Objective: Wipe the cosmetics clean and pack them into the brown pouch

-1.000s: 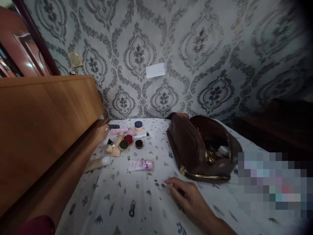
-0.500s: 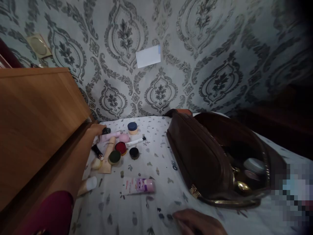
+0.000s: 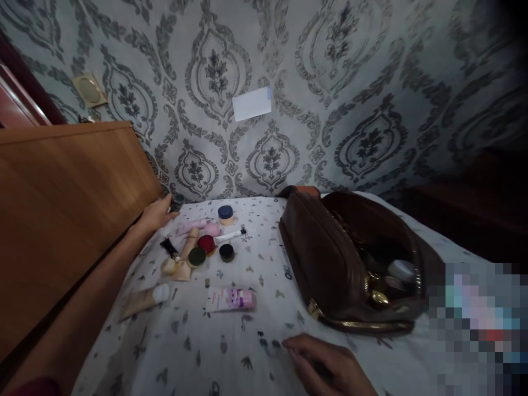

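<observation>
My left hand (image 3: 159, 214) reaches far along the wooden cabinet side, with its fingers round a small dark container (image 3: 177, 202) by the wall. Nearby lie a pale pink tube (image 3: 192, 226), a round pink item (image 3: 212, 229), a blue-lidded jar (image 3: 225, 215), a slim white tube (image 3: 230, 236), a beige tube (image 3: 184, 270), a red-lidded jar (image 3: 207, 245) and a dark green-lidded jar (image 3: 197, 257). Low in the view, my right hand (image 3: 330, 363) rests on the sheet with fingers curled together and nothing visible in them. A pink-capped tube (image 3: 231, 299) lies before it.
An unzipped brown leather bag (image 3: 325, 258) stands at the right with several items inside. The wooden cabinet (image 3: 74, 203) borders the left. Patterned wallpaper (image 3: 272, 159) rises behind the printed sheet (image 3: 256, 264). A white-capped tube (image 3: 144, 300) lies near my left forearm.
My left hand has moved farther back toward the wall, and the dark container with it. My right hand stays low on the sheet. The view has shifted slightly.
</observation>
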`<state>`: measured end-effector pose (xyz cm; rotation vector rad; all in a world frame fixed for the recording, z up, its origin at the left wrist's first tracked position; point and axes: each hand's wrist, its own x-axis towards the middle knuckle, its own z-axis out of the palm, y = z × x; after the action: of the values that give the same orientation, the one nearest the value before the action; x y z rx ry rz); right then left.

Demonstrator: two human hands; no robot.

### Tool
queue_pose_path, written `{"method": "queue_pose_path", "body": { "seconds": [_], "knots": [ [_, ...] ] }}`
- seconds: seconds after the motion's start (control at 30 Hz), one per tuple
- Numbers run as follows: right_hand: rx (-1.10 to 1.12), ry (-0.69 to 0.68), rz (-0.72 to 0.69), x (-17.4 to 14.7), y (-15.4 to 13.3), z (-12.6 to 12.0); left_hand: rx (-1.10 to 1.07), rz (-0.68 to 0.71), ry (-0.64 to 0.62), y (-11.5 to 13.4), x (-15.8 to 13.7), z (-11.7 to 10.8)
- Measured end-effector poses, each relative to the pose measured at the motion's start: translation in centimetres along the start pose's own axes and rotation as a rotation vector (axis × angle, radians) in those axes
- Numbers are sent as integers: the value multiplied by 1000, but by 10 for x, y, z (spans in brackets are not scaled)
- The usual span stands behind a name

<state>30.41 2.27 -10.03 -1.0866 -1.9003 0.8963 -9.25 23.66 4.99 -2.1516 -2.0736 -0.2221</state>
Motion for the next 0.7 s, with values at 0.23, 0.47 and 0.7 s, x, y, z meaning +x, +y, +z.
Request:
{"method": "queue_pose_path", "body": {
  "seconds": [0.23,0.47,0.7],
  "knots": [
    [268,53,133,2,-28,4,-1169,3,-213,99,-107,-11],
    [694,-112,251,19,-41,9,-1516,-100,-512,184,-180,30],
    [625,10,294,6,-19,17,-880,0,-95,165,-200,45]
  ]
}}
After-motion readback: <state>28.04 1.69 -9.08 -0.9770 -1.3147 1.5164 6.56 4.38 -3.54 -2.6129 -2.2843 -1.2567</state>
